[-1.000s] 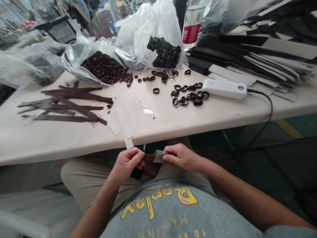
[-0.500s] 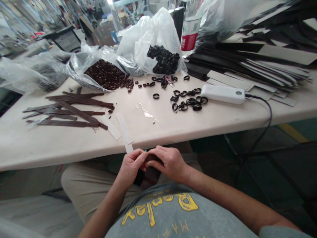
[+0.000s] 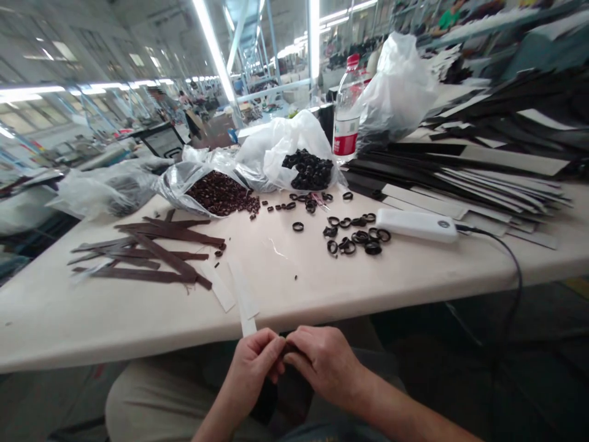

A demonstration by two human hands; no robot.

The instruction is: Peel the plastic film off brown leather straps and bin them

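Note:
Just below the table's front edge, my left hand [image 3: 256, 368] and my right hand [image 3: 327, 363] meet over my lap. Both are closed, thumbs against fingers, on a dark brown strip [image 3: 291, 348] that looks like leather. The fingers cover most of it. Dark material [image 3: 265, 402] hangs beneath my left hand; whether it belongs to the same strip I cannot tell. White paper-like strips [image 3: 243, 293] lie on the table above my left hand, one reaching past the edge. More brown strips [image 3: 159, 252] are piled on the left.
Black loops [image 3: 359, 236] lie beside a white corded device [image 3: 416, 225]. Behind them are a bag of small brown pieces [image 3: 216, 191], a bag of black pieces [image 3: 307, 169] and a bottle [image 3: 346, 116]. Stacked black and white strips [image 3: 473, 184] cover the table's right.
The view has tilted up, so the table and hands sit lower in the picture and more of the room shows. Both hands keep their pinch; less of the brown strip shows between them.

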